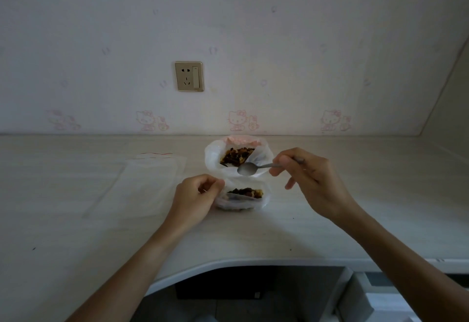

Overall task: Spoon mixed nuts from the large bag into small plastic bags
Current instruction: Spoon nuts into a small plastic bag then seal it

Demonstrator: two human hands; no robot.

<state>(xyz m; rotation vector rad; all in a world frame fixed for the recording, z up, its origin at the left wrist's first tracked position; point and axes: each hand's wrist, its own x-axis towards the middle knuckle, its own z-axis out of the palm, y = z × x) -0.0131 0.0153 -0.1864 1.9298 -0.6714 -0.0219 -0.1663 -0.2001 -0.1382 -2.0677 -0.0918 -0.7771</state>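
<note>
Fingers (215, 184) of the left hand (195, 195) are pinching the small bag's (241, 201) rim, holding it open on the table (330, 233). The right hand (312, 182) is gripping an empty spoon (247, 169) between that bag and the large bag (237, 156) just beyond. Flat bags (142, 184) are lying left; no writing is legible. A socket (189, 76) is sitting on the cartoon-cat wallpaper (237, 120).

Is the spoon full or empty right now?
Empty: the spoon bowl shows bare metal, no nuts, held by the right hand over the large bag.
</note>
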